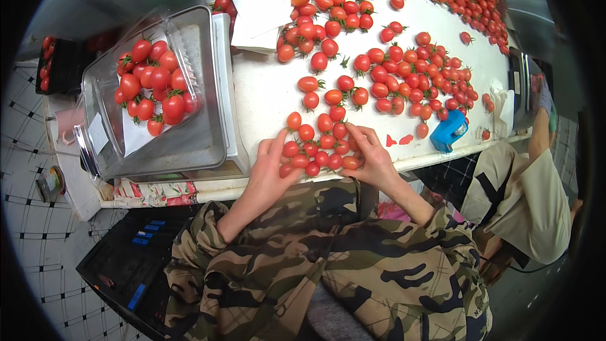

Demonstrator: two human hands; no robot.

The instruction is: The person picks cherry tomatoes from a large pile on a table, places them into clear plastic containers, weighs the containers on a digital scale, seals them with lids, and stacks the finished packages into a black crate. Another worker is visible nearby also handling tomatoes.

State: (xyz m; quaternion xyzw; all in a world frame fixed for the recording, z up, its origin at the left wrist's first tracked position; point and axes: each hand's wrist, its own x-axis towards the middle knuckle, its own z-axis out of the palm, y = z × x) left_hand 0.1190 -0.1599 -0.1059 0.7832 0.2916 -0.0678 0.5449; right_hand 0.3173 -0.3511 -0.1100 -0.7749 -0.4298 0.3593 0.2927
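Note:
A cluster of small red tomatoes (322, 142) lies at the front edge of the white table (265, 90). My left hand (273, 166) curves round the cluster's left side, its thumb and fingers against the outer tomatoes. On the right side, my right hand (371, 158) touches the cluster with thumb and fingertips spread. Neither hand is closed round a tomato. To the left, an open clear plastic clamshell box (195, 99) with tomatoes (158, 78) on white paper rests in a metal tray (215, 118), which sits on what looks like a scale (228, 85).
More tomatoes (412, 76) spread right and beyond. White paper sheets (260, 0) lie at the back left. A blue tape dispenser (448, 131) stands near the front edge. A co-worker's gloved hand (545, 98) is at far right, by another tray. A black crate (128, 255) is below left.

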